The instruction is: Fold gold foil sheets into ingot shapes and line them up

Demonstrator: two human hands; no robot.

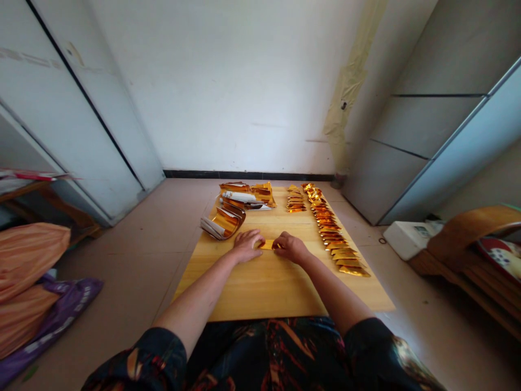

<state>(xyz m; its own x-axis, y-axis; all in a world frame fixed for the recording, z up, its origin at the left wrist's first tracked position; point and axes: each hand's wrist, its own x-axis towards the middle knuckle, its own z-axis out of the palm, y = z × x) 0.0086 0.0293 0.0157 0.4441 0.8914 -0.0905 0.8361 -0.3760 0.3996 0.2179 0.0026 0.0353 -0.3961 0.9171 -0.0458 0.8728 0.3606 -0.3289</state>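
Observation:
A small piece of gold foil paper [266, 245] lies on a light wooden board [260, 288], and my left hand [247, 245] and my right hand [290, 247] hold it from either side. Their fingers nearly meet over it. To the right runs a long row of folded gold foil pieces [334, 233], with a small stack of them [296, 199] at the far end of the board. Curled gold foil sheets [226, 220] and a white paper roll [238, 196] lie at the far left.
The board rests on a beige floor [122, 255], with a white wall [228, 92] beyond it. Orange and purple bags [28, 282] lie at the left. A white box [411, 239] and a curved wooden chair [468, 255] stand at the right.

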